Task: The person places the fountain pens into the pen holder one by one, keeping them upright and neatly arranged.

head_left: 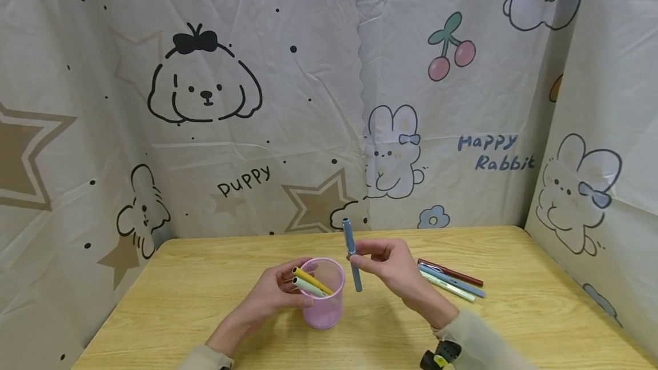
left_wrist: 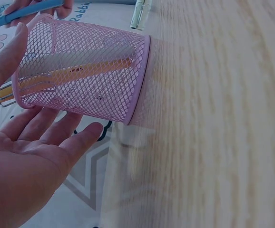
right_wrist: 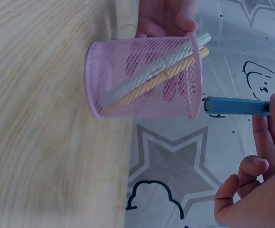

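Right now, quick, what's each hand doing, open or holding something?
Left hand: holding the pink mesh cup between thumb and fingers.
Right hand: pinching a blue pen near the cup, not inside it.

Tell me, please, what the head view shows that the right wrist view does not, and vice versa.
Only the head view shows the red pen, blue pen and green pen lying on the table. Only the right wrist view clearly shows the lower ends of the yellow pen and pale pen inside the cup. Both show the table, cup, held pen, left hand and right hand.
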{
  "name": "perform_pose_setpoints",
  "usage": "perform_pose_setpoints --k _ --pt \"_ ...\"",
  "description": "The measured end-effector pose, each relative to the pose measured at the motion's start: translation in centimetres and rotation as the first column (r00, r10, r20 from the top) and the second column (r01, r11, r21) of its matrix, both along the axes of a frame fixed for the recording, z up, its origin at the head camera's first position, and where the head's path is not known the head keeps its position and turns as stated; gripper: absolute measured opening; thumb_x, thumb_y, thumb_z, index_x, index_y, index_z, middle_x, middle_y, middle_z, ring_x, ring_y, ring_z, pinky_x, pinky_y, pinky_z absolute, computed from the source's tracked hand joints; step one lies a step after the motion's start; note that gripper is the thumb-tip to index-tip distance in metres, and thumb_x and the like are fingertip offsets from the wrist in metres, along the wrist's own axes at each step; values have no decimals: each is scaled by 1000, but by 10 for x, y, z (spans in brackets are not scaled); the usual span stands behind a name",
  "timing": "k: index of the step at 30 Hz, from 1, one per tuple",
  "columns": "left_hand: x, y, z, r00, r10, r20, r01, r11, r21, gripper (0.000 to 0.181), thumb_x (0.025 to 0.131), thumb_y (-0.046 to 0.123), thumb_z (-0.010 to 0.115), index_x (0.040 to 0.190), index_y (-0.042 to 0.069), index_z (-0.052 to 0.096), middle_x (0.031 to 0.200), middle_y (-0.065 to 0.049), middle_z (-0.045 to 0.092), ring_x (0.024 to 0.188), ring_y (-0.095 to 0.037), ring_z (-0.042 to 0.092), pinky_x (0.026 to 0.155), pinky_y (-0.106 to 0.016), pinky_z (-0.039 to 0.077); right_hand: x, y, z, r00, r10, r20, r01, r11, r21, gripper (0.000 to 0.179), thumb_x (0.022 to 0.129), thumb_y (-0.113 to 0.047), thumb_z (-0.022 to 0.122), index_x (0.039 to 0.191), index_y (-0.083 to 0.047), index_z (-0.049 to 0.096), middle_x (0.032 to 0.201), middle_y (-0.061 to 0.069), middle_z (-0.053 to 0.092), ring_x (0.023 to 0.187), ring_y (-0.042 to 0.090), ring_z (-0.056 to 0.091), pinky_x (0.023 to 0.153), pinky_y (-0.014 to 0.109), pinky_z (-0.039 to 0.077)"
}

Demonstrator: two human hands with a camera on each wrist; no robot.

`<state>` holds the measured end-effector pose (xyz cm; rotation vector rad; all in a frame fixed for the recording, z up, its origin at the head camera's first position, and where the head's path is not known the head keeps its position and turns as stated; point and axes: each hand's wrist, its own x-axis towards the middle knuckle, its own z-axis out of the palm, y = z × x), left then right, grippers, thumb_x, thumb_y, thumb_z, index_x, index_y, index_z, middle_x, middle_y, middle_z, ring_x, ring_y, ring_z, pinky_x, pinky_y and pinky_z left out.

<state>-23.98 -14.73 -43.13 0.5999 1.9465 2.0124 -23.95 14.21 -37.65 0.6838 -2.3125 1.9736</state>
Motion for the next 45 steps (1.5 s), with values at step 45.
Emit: perform_pose_setpoints --k 45 --pt "1 -1 1 1000 -1 6 1 1000 -2 83 88 4 86 158 -3 42 155 -26 49 131 -32 61 104 -32 53 -18 -39 -21 1000 24 4 -24 999 -21 27 98 -11 77 120 3 75 112 15 77 98 23 69 83 27 54"
